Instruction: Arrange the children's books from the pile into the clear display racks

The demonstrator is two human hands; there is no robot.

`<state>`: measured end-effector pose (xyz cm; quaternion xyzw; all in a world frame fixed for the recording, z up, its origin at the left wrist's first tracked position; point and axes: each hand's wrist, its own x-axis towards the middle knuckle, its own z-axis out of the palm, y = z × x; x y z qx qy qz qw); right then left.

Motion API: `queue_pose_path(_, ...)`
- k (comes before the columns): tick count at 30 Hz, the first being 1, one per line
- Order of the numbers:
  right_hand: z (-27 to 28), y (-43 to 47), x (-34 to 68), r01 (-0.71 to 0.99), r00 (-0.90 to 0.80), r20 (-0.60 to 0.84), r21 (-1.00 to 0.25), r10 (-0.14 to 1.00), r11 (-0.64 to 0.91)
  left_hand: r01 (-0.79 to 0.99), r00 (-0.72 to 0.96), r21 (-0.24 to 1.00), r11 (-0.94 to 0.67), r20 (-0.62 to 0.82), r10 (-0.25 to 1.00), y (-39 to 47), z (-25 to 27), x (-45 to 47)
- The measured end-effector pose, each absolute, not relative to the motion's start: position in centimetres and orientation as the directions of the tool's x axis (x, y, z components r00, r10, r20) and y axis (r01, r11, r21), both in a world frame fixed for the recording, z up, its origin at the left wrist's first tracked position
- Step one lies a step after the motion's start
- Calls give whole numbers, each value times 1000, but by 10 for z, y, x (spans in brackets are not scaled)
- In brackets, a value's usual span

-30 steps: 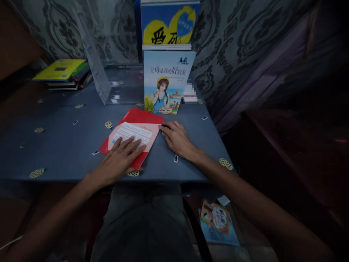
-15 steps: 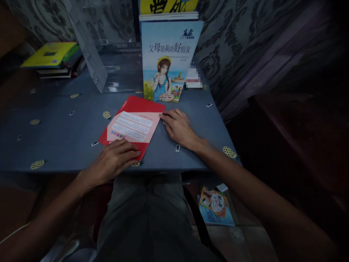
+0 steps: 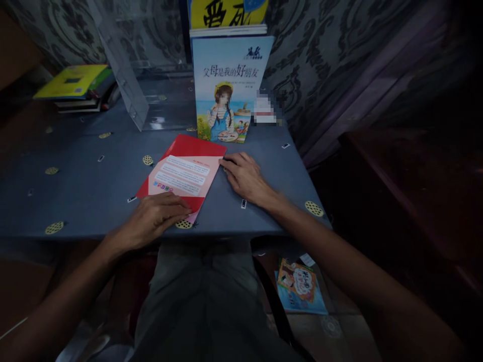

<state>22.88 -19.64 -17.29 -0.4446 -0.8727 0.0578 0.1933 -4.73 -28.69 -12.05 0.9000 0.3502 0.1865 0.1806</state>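
Note:
A red book (image 3: 196,146) with a pale pink panel of text lies at an angle on the table, its print upside down to me. At its near edge my left hand (image 3: 160,211) pinches the lower right corner of the cover, which is slightly raised. A sliver of pink page shows beneath that corner. My right hand (image 3: 245,176) rests on the table by the book's right edge, fingers loosely bent and the fingertips touching or very near the edge. Its palm side is hidden.
Behind the red book stands an upright blue picture-cover book (image 3: 230,65), with a yellow one (image 3: 230,12) behind it. A clear plastic stand (image 3: 128,85) is left of them. Stacked books (image 3: 75,83) lie far left on the patterned tablecloth (image 3: 90,186). More booklets (image 3: 302,289) lie below the table.
My left hand has lifted the near right corner of the red cover, uncovering a strip of pink page. My right hand has stayed by the book's edge. The view has shifted slightly.

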Motion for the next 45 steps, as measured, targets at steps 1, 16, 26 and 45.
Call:
queue_pose_path(1,-173,-196,229,755,-529,286,-272,799,597,563,687,450,-693,211,695,-287,-120,-48)
queue_pose_path(16,-167,-275,208,462,-758,401,-226,514,858,496,647,477,-726,354,675,-295,-138,-54)
queue_pose_path(26,-168,-305,189,441,-780,441,-118,445,890,463,539,624,-630,365,759,-304,-145,-53)
queue_pose_path(45,-176,-320,172,422,-711,553,-158,434,893,893,342,220,-393,235,910,-224,-169,-76)
